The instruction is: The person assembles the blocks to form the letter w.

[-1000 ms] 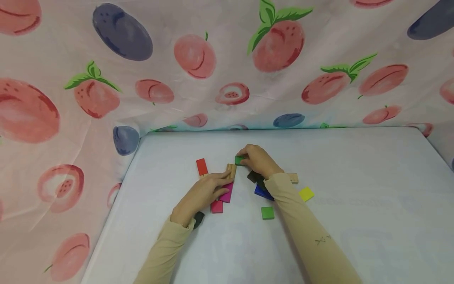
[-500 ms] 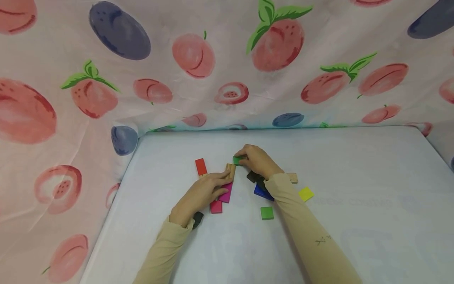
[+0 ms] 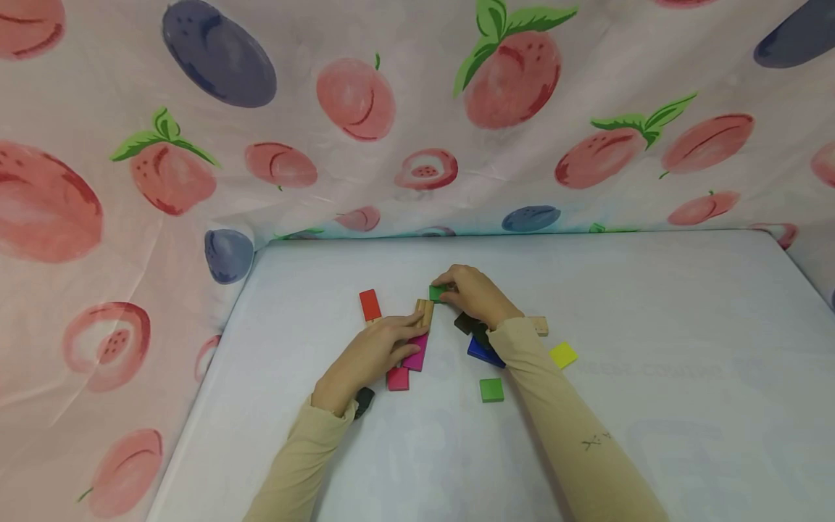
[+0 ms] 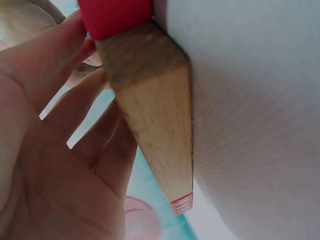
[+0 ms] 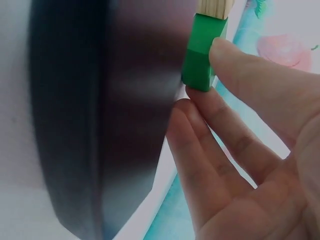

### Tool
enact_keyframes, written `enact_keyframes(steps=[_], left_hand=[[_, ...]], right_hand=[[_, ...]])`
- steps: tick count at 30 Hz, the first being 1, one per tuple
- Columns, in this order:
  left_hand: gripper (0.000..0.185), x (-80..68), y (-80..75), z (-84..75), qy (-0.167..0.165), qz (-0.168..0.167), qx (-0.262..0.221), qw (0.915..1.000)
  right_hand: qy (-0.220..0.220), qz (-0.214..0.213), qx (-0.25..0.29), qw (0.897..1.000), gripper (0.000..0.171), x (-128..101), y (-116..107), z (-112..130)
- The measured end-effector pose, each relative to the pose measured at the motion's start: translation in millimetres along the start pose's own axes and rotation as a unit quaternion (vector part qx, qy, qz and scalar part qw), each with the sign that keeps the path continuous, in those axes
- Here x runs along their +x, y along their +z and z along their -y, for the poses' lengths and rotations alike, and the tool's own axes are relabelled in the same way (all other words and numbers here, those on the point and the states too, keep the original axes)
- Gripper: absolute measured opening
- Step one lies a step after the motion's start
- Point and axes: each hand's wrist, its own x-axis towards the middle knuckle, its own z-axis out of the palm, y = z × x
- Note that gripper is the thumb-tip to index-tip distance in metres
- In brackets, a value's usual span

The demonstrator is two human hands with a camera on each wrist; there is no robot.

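Note:
My right hand (image 3: 449, 288) pinches a small green block (image 3: 436, 292) between thumb and fingers and holds it against the far end of a pale wooden block (image 3: 425, 313). In the right wrist view the green block (image 5: 202, 52) touches the wooden block (image 5: 215, 7) end to end. My left hand (image 3: 406, 333) lies flat over a magenta block (image 3: 416, 354), its straight fingertips touching the wooden block. In the left wrist view the wooden block (image 4: 155, 115) lies beside the fingers (image 4: 75, 107), with a red block (image 4: 115, 17) at its far end.
Loose blocks lie around on the pale table (image 3: 652, 326): a red one (image 3: 370, 305), a crimson one (image 3: 398, 378), black ones (image 3: 364, 399) (image 3: 466, 322), a blue one (image 3: 481, 353), a yellow one (image 3: 562, 354), a green one (image 3: 491, 389). Fruit-print cloth (image 3: 196, 145) walls the back and left.

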Motion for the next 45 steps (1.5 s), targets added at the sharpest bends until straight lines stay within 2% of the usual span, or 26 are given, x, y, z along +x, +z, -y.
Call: enact_keyframes(steps=[19, 35, 45], left_hand=[[0.045, 1.8, 0.4, -0.1, 0.001, -0.002, 0.003, 1.0000], [0.043, 1.4, 1.7, -2.6, -0.013, 0.000, 0.003, 0.9999], [0.045, 1.1, 0.0, -1.7, -0.018, 0.006, 0.011, 0.9998]], right_hand=[[-0.009, 0.001, 0.030, 0.999, 0.036, -4.0, -2.9, -1.1], [-0.006, 0.002, 0.017, 1.000, 0.040, -10.0, -4.3, -1.0], [-0.002, 0.003, -0.014, 1.000, 0.041, -18.5, -10.7, 3.5]])
